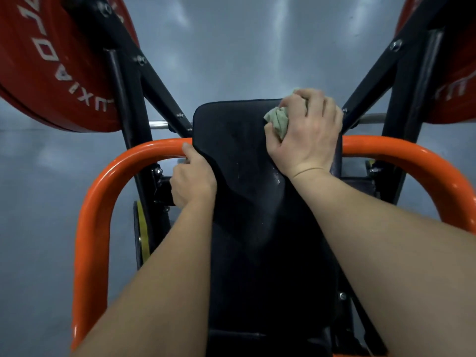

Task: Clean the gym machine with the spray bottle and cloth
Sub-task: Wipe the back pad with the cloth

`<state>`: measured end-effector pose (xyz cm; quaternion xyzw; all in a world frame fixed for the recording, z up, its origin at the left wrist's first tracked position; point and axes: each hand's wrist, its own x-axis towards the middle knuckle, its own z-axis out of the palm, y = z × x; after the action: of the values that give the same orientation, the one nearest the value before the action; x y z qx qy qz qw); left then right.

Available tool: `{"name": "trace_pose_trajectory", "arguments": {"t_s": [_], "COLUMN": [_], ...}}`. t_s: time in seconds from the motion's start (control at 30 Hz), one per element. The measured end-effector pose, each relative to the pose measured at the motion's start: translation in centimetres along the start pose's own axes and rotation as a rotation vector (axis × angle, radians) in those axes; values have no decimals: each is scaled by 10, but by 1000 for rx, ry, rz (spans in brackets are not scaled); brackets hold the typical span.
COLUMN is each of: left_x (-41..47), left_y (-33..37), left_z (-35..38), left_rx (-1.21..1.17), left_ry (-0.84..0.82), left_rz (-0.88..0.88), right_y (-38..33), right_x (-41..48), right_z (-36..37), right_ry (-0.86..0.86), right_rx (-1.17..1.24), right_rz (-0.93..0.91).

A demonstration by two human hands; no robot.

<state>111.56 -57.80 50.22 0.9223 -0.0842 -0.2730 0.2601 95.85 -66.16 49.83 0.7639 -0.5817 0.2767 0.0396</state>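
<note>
View: I look down along my two bare forearms at the gym machine (401, 104) and its long black pad (244, 197).
Right grip: my right grip (306, 140) is clamped on a crumpled pale green cloth (277, 121). My fingers curl over it and press it onto the pad's upper right corner.
Cloth: it is bunched under my fingers. One fold pokes out on the left, between thumb and forefinger, and touches the pad.
Left grip: my left grip (193, 181) is clamped on the pad's left edge, lower down than the right. The fingers wrap round the edge and are mostly hidden. The topmost fingertip touches the orange bar (103, 191).
Pad surface: shiny wet specks (277, 177) sit just beside my right wrist.
Orange bar: a thick tube that passes behind the pad and curves down on both sides.
Black struts (154, 83): they spread in a V from behind the pad.
Weight plates: a red plate (51, 73) with white lettering is at the upper left. Another red plate (456, 94) is cut off at the upper right.
Floor (231, 47): smooth grey, with soft light patches.
</note>
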Motion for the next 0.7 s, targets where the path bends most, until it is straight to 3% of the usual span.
{"name": "trace_pose_trajectory", "arguments": {"t_s": [0.33, 0.7], "left_x": [2, -5], "left_y": [-4, -10], "left_z": [4, 3], "left_rx": [25, 21], "left_ry": [125, 130], "left_rz": [87, 196], "right_y": [-1, -5], "right_x": [0, -2], "right_z": [0, -3], "right_ry": [40, 31], "right_rx": [-2, 16], "right_rz": [25, 61]}}
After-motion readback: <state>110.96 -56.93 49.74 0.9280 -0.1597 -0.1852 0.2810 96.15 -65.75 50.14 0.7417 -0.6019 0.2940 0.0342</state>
